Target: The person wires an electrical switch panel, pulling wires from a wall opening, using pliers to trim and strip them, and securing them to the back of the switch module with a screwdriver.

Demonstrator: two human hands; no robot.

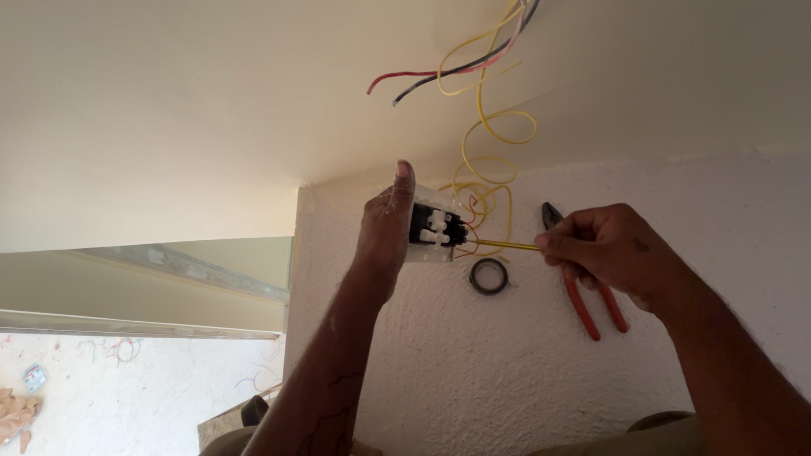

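Note:
My left hand (pixel 386 228) grips a white switch plate (pixel 432 230) with black and white terminal blocks on its back, thumb up along its left edge. My right hand (pixel 601 247) pinches a thin yellow screwdriver shaft (pixel 505 246) whose tip meets the terminals. Yellow wires (pixel 488 127) coil down from above to the plate, together with a red wire (pixel 405 76) and a black wire (pixel 439 80) whose ends hang loose.
Red-handled pliers (pixel 583 295) and a roll of black tape (pixel 489 276) lie on the rough white surface beneath my right hand. A ledge edge drops off at the left, with a floor littered with wire scraps (pixel 118 348) far below.

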